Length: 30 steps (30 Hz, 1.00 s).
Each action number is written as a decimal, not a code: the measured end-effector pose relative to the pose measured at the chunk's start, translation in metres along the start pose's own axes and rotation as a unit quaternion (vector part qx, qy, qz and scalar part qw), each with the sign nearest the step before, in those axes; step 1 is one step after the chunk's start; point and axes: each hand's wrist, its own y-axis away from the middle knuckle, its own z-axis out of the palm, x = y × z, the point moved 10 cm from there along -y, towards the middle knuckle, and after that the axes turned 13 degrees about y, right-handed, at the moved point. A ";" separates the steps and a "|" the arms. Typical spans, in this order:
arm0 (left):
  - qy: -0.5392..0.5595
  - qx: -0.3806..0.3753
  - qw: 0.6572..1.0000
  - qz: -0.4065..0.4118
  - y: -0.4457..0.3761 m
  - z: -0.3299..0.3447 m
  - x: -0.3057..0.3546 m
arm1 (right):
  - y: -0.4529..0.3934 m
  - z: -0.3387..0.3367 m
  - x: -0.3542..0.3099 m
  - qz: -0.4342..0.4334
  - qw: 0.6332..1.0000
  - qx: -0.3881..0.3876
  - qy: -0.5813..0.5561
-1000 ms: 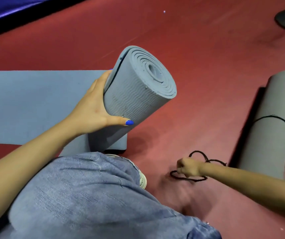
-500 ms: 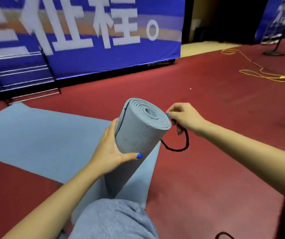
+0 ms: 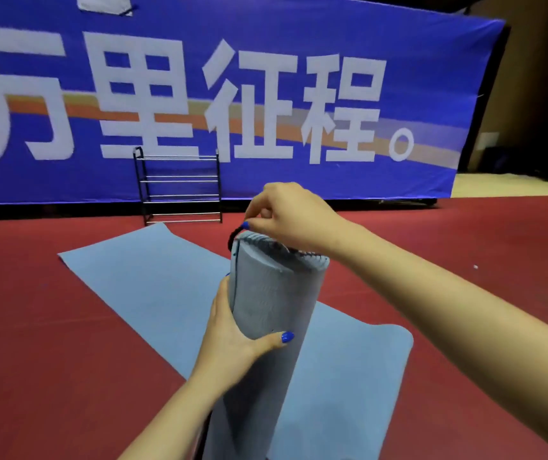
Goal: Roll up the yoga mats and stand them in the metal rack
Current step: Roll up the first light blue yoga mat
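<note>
Grey-blue rolled yoga mat up on end, centre of the head view, leaning slightly. Left hand wrapped round its middle, thumb across the front, fingers curled behind. Right hand over the top end, fingertips pinching a black cord looped at the roll's upper edge. Flat behind and beneath on the red floor, a second blue yoga mat. Further back, against the blue banner, the metal rack, well apart from the roll.
</note>
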 end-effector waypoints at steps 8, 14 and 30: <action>0.056 0.099 0.993 -0.015 -0.007 -0.060 -0.019 | 0.000 0.020 -0.102 -0.174 0.976 0.085 0.095; 0.072 0.093 0.993 -0.007 -0.011 -0.060 -0.020 | 0.021 0.014 -0.094 -0.156 0.957 0.231 0.080; -0.118 0.081 0.989 -0.049 -0.006 -0.032 0.009 | 0.088 0.044 -0.021 -0.032 0.947 0.311 -0.069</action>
